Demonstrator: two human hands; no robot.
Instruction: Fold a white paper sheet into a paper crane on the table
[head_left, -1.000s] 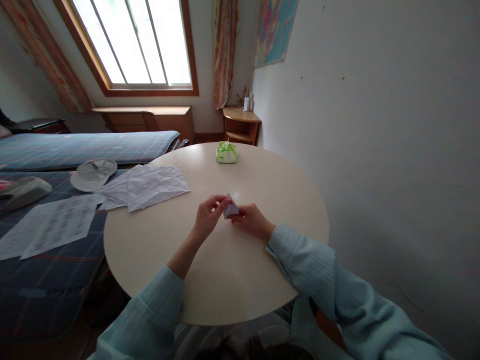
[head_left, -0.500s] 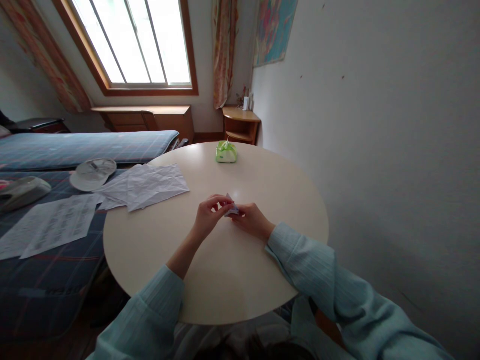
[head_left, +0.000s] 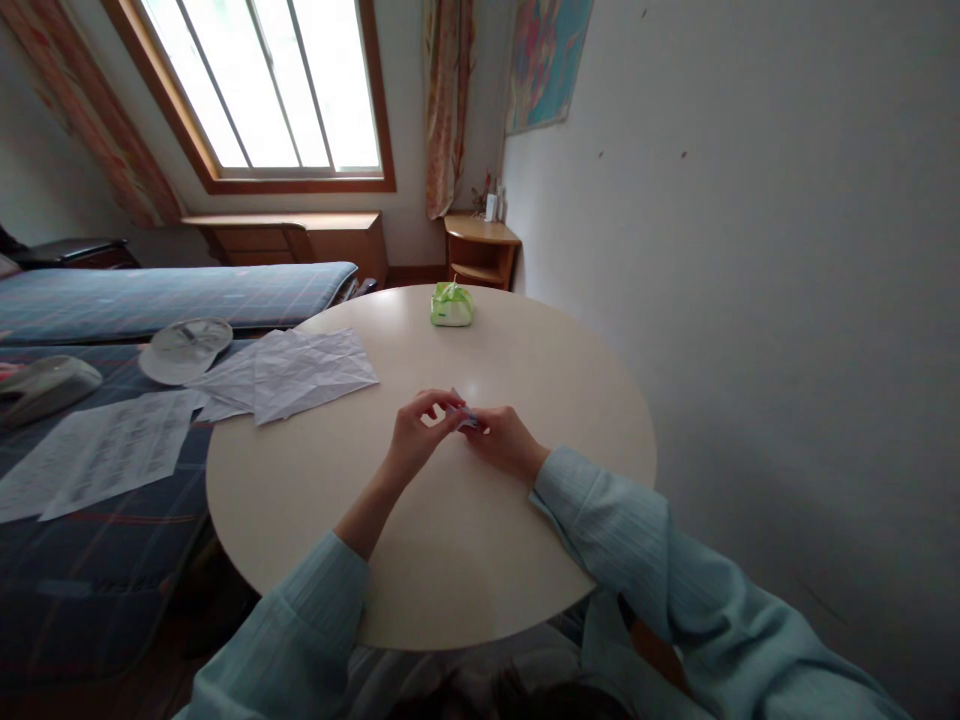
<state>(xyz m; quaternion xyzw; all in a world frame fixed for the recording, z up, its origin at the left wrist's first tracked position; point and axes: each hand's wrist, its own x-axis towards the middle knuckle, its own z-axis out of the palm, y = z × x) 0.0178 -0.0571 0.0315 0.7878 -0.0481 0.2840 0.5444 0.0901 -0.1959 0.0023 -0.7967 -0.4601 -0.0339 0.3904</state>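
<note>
My left hand and my right hand meet over the middle of a round beige table. Both pinch a small folded piece of pale paper, which shows only as a sliver between the fingertips. The fingers of both hands are curled tight on it. Light blue sleeves cover my forearms.
Crumpled white sheets lie at the table's left edge, overhanging a bed with more papers and a white cap. A green tissue pack sits at the table's far side. A bare wall runs along the right.
The folded paper stood up as a visible point between my fingers a second ago. It is now pressed lower and mostly hidden by the fingertips. My hands have stayed in place.
</note>
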